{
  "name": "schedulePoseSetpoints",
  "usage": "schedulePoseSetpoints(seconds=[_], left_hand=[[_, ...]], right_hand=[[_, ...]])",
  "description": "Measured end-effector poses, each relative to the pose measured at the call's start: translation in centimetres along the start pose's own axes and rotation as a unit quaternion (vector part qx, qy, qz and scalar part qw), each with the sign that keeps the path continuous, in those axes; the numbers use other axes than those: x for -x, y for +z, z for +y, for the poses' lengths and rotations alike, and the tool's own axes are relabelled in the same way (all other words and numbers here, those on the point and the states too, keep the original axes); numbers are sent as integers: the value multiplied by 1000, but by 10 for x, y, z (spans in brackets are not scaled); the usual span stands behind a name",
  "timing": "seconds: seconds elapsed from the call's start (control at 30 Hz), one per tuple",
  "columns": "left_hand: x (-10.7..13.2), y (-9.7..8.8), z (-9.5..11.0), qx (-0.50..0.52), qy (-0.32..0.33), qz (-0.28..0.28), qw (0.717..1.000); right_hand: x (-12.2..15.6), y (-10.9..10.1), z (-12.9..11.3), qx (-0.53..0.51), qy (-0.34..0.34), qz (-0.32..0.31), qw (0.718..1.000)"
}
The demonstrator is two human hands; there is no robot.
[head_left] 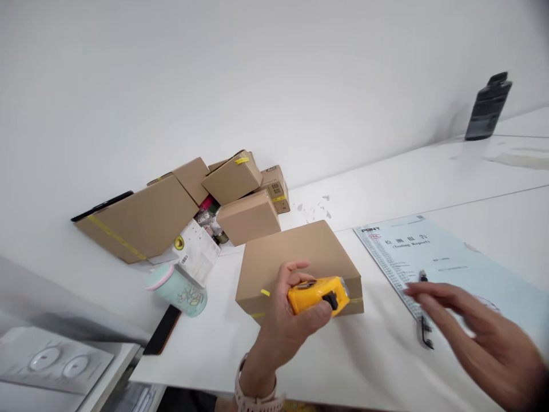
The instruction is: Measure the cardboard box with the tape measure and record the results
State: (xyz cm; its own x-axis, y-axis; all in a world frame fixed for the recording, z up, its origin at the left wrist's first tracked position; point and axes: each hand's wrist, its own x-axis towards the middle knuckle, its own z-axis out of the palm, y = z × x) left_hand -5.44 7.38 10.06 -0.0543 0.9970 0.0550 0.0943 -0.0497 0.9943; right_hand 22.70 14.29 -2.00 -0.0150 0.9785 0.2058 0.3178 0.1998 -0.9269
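My left hand, with a light watch band at the wrist, is wrapped round a yellow tape measure. Its black lock button shows near my thumb. Just behind it lies a closed brown cardboard box with yellow tape on its side. To the right, my right hand hovers with thumb and forefinger stretched out and their tips near each other; I see nothing between them. Beyond those fingertips, a black pen rests partly on a pale blue testing report.
Several cardboard boxes are piled against the wall at the back left. A mint tumbler with a pink lid stands at the left beside a white packet. A dark bottle is far right on the white table.
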Motion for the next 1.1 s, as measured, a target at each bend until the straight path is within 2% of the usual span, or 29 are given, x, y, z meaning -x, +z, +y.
schedulePoseSetpoints(seconds=[0.1,0.13,0.2,0.3,0.37,0.43,0.6,0.7,0.8,0.9,1.1], left_hand=[[8,2,4,25,-21,-58,998],[9,2,4,13,-25,-60,998],[13,-1,2,-15,-31,-50,998],[18,-11,0,-28,-30,-21,999],[19,-20,4,-49,-24,7,998],[18,-34,12,-87,-17,39,995],[-1,-89,27,-140,-17,125,982],[-17,-128,21,-150,-40,166,974],[-25,-156,9,-151,-82,171,970],[-26,-168,1,-152,-107,171,968],[-19,-167,5,-171,-111,145,968]], right_hand=[[10,29,-78,-82,12,-154,985],[13,36,-94,-109,24,-196,974],[16,46,-109,-157,46,-258,952],[17,53,-106,-254,67,-300,917],[13,55,-103,-316,76,-298,897],[3,55,-105,-343,85,-285,891],[-48,57,-109,-363,96,-227,899],[-81,57,-96,-344,88,-201,913],[-108,58,-83,-269,55,-195,942],[-132,65,-79,-190,30,-211,958],[-170,84,-77,-103,6,-223,969]])
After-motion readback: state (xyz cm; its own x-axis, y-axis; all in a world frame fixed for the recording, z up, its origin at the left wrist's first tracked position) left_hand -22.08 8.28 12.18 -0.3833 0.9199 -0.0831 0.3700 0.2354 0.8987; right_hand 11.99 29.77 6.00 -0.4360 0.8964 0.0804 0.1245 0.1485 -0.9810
